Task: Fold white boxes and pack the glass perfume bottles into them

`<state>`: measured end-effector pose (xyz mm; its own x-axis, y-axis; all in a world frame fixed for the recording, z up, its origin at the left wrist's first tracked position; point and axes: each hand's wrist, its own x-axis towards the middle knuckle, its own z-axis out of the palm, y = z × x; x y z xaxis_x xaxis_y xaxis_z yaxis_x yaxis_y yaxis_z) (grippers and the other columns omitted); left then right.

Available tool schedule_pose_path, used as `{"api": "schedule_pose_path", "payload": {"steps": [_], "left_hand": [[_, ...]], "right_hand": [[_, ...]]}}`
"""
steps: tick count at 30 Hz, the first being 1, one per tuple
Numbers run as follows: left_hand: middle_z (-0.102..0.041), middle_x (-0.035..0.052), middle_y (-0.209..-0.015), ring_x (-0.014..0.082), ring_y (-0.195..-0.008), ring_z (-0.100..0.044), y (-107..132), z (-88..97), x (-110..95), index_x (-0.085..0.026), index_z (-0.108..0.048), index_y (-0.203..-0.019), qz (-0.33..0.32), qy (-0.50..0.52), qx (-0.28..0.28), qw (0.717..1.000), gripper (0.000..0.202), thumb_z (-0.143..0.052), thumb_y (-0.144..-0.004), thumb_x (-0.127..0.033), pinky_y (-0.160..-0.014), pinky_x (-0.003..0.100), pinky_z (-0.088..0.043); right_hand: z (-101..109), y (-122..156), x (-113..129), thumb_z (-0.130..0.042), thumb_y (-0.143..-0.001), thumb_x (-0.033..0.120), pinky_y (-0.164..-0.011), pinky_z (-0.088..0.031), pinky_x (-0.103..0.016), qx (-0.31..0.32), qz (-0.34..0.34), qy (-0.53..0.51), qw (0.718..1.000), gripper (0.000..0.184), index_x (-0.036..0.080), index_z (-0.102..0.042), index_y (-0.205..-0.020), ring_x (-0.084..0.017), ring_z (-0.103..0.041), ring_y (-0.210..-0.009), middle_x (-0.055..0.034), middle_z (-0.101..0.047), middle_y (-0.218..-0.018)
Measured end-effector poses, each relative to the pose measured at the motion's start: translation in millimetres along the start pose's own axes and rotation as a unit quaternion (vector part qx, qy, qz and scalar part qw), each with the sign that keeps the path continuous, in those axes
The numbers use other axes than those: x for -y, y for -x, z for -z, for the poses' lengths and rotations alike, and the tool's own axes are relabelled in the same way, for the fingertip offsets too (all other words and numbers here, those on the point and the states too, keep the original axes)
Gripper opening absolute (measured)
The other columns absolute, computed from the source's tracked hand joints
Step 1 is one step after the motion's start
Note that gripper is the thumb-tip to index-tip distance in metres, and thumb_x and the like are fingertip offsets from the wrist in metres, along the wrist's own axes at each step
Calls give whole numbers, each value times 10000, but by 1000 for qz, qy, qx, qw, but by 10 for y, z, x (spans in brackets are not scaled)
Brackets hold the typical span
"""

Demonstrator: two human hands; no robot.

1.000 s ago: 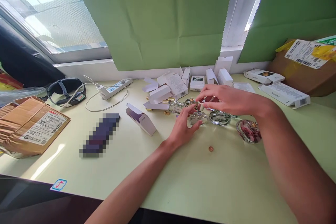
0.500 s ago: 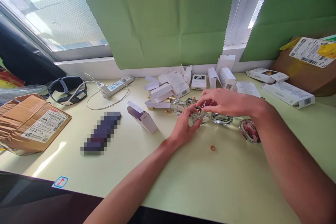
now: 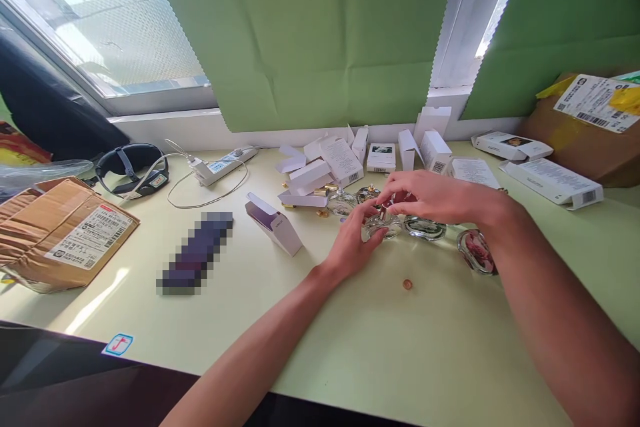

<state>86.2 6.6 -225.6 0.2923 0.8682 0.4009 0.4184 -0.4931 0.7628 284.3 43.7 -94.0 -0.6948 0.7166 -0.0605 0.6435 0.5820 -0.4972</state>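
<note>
A clear glass perfume bottle stands on the table between my hands. My left hand grips its body, thumb in front and fingers round the left side. From above, my right hand pinches a small metallic piece at the bottle's neck; the fingers partly cover it. Just to the right lies another glass bottle, and a bottle with a pink pattern is near my right forearm. Two more bottles, one clear and one darker, stand behind my left hand.
White cartons lie along the back, with gold caps among them. An opened white box and a blurred dark object are left of my hands. A small copper ring lies in front. Cardboard boxes flank the table.
The whole view has shifted slightly rightward in the picture. Both hands keep the same grip at the bottle, and the things on the table stay where they were.
</note>
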Motion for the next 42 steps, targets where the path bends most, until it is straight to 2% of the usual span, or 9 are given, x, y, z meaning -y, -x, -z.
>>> {"api": "schedule_pose_path", "payload": {"steps": [9,16,28,36,42], "left_hand": [[-638,61,-1203,216,-1146,-598,6,-17,15,-274,-427,-1379,-1,7,-7,1000,526,-650,-904,-247,-1006,393,-472],[-645,46,-1170,204,-1107,-607,-2,-28,14,-283,-448,-1358,24,35,-19,999,546,-695,-871,-262,-1005,396,-470],[-644,48,-1189,211,-1116,-600,-5,-27,0,-269,-461,-1345,29,51,-15,998,526,-692,-873,-259,-999,400,-467],[-645,49,-1184,214,-1111,-605,-7,-33,13,-273,-465,-1343,19,49,-23,998,528,-694,-868,-253,-985,394,-477],[-642,44,-1181,205,-1105,-607,-8,-36,19,-280,-456,-1358,12,46,-22,999,545,-691,-868,-251,-980,384,-482]], "right_hand": [[-4,-19,16,-537,-913,382,-824,-471,-365,4,3,6,1000,338,260,-717,-1172,-258,-621,-1052,-82,-673,-1177],[-22,-41,-13,-565,-894,410,-763,-468,-344,4,12,-10,1000,295,249,-734,-1075,-241,-640,-972,-73,-686,-1150],[-57,-73,-96,-598,-874,408,-730,-464,-331,12,-18,-37,999,307,240,-725,-1097,-224,-639,-914,-65,-699,-1119],[-82,-89,-169,-612,-876,421,-707,-470,-317,38,-35,-94,994,293,258,-704,-1102,-231,-664,-903,-49,-735,-1039],[-32,-66,-161,-609,-875,436,-736,-467,-322,39,-16,-68,997,298,281,-720,-1104,-228,-650,-934,-36,-725,-1120]]}}
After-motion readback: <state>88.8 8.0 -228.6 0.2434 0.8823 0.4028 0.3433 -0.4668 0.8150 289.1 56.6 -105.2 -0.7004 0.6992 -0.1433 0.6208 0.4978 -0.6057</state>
